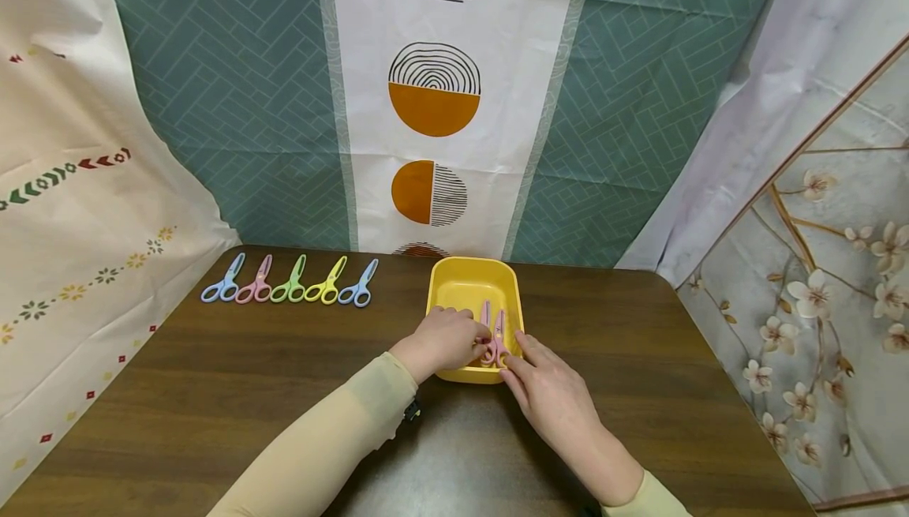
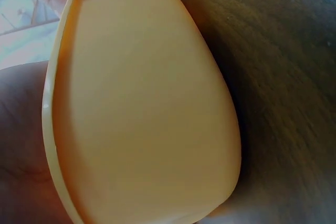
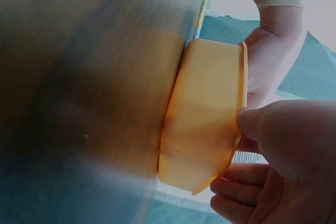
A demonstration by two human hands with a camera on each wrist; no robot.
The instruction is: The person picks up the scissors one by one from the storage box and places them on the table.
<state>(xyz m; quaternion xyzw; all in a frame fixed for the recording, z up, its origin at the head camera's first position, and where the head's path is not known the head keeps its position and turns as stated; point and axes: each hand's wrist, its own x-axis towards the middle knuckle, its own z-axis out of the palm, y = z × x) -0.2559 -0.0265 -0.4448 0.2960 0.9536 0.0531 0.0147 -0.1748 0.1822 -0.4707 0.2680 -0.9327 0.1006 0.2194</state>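
A yellow plastic tray [image 1: 442, 290] stands on the table with two pairs of pink scissors in it. The left hand [image 1: 446, 337] reaches over the tray's front left side, and its thumb and fingertips pinch the handle of the left pink scissors [image 1: 486, 313]. Close beside lie the other pink scissors [image 1: 499, 326], blades pointing away. At the front right corner the right hand [image 1: 557, 391] grips the tray's rim, its thumb [image 3: 251, 121] on the outer wall in the right wrist view. In the left wrist view the tray's wall [image 2: 142, 108] hides the left fingertips.
On the dark wooden table [image 1: 284, 375], to the back left, several scissors stand in a row: blue [image 1: 227, 284], pink [image 1: 259, 284], green [image 1: 292, 284], yellow [image 1: 328, 284] and blue [image 1: 360, 288]. A patterned curtain [image 1: 248, 106] hangs behind the table.
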